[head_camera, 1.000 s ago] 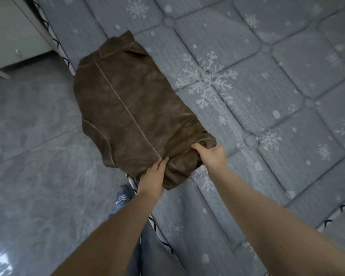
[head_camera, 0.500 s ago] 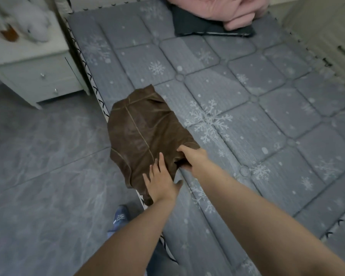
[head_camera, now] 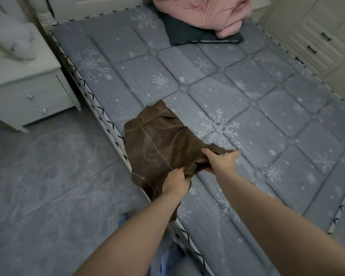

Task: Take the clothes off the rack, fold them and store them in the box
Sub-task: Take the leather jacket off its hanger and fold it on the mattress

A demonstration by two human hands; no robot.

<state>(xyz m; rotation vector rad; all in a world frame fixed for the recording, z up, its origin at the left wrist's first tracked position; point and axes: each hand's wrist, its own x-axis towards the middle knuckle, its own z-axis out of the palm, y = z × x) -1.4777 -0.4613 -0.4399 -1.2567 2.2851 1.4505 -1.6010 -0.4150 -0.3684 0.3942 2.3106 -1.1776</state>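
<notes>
left hand (head_camera: 175, 181) grips brown garment (head_camera: 157, 144) | right hand (head_camera: 223, 161) grips hem | fingertips hidden

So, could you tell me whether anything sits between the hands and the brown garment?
No. Both the left hand and the right hand already grip the brown garment at its near edge on the bed.

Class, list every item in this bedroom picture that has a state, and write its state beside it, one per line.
brown garment: partly folded, lying at the bed's edge, near end bunched and lifted
left hand: gripping the garment's near edge
right hand: gripping the garment's near corner
pink quilt: bunched up on a dark pillow
nightstand drawers: closed
wardrobe doors: closed
</notes>
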